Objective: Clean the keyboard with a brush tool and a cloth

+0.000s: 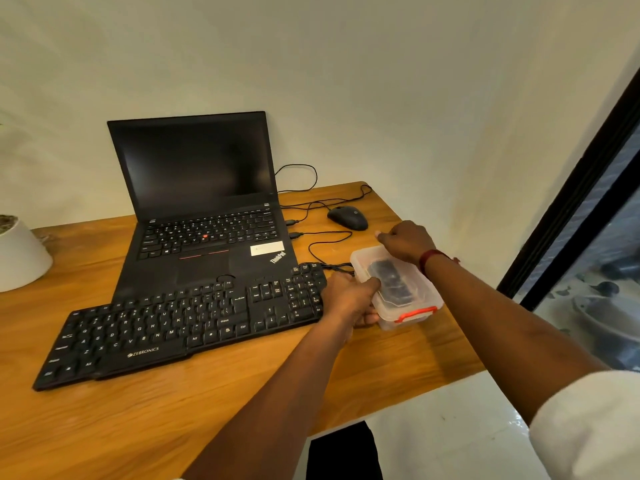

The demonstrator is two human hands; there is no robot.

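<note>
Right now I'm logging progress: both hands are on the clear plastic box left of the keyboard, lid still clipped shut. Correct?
Nearly. The head view shows the clear plastic box right of the keyboard, not left. Both hands, left and right, are on it, lid shut.

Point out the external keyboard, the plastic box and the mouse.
external keyboard (180, 327): head view, on its letter keys.
plastic box (420, 306): head view, on its clear lid.
mouse (347, 217): head view, on its top shell.

Glossy wood-grain table (138, 410), translucent plastic box (420, 299), matt keyboard (180, 327)
</note>
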